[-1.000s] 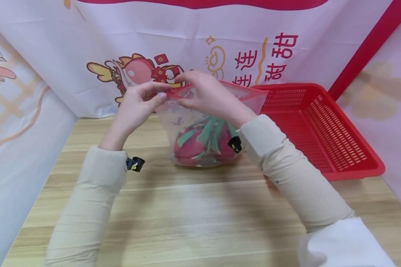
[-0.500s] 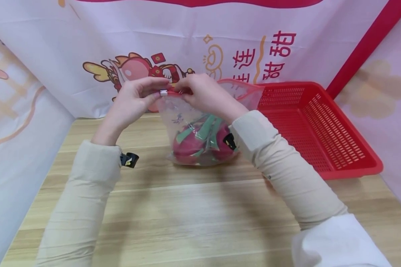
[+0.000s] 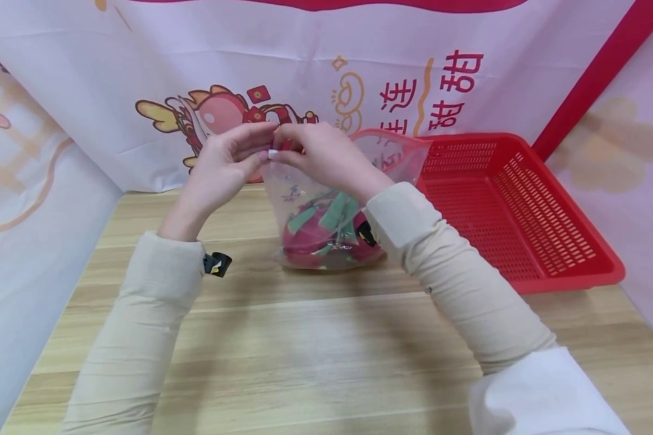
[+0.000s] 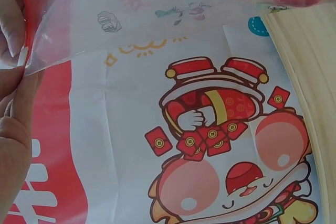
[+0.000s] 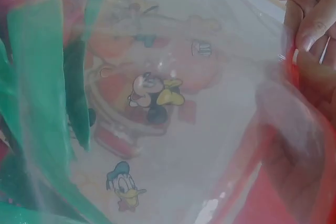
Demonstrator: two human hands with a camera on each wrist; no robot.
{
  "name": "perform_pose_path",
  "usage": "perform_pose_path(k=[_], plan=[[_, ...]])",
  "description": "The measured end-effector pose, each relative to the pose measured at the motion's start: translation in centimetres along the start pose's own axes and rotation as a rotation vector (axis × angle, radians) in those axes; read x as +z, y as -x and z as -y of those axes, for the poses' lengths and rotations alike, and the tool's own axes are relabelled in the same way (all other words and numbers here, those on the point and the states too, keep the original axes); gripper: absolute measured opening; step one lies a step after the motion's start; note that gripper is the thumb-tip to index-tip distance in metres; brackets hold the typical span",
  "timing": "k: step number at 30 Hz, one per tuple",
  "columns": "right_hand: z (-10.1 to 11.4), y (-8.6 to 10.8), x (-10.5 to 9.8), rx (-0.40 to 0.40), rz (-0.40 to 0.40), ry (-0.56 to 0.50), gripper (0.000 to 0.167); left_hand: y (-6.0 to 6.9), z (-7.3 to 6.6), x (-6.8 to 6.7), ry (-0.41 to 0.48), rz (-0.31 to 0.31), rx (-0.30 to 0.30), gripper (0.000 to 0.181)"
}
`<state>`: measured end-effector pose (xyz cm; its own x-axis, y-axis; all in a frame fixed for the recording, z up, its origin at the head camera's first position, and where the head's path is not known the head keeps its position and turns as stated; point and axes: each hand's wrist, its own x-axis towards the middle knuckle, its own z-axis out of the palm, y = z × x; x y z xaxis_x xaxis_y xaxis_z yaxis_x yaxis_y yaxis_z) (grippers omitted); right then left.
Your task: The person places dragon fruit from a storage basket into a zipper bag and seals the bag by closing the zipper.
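Observation:
A clear slider zip bag [image 3: 285, 184] with a red zip edge stands on the table, holding dragon fruit [image 3: 307, 238] with green scales. My left hand [image 3: 222, 162] pinches the bag's upper left corner. Close beside it, my right hand [image 3: 332, 156] pinches the zip edge by the white slider [image 3: 272, 154]. In the left wrist view the slider [image 4: 22, 57] sits between the fingertips of both hands. To the right, the bag's mouth gapes. Through the bag [image 5: 210, 98] in the right wrist view show cartoon prints; its film veils part of the right hand.
A red perforated basket [image 3: 568, 281] stands at the right, just behind my right forearm. The wooden table [image 3: 305, 356] reaches toward me. White printed cloth [image 3: 239, 48] hangs behind and along the sides. A small black device [image 3: 217, 264] sits at my left cuff.
My right hand has shifted left along the zip edge to the corner, its fingers now at the white slider. The left hand keeps hold of the corner. The bag has barely moved.

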<state>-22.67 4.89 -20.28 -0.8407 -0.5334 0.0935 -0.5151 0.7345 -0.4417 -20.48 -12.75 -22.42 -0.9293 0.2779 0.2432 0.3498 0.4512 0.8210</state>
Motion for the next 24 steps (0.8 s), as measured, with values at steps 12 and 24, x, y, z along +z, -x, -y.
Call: perform_pose_path(k=[12,24], plan=[[-1.1,0.2,-0.5,-0.046,0.02,-0.05,0.018,0.3,0.3,0.4,0.029,-0.096,0.07,0.04],[-3.9,1.8,-1.9,-0.002,0.045,-0.075,0.017,-0.3,-0.3,-0.1,-0.089,-0.044,-0.029,0.035]])
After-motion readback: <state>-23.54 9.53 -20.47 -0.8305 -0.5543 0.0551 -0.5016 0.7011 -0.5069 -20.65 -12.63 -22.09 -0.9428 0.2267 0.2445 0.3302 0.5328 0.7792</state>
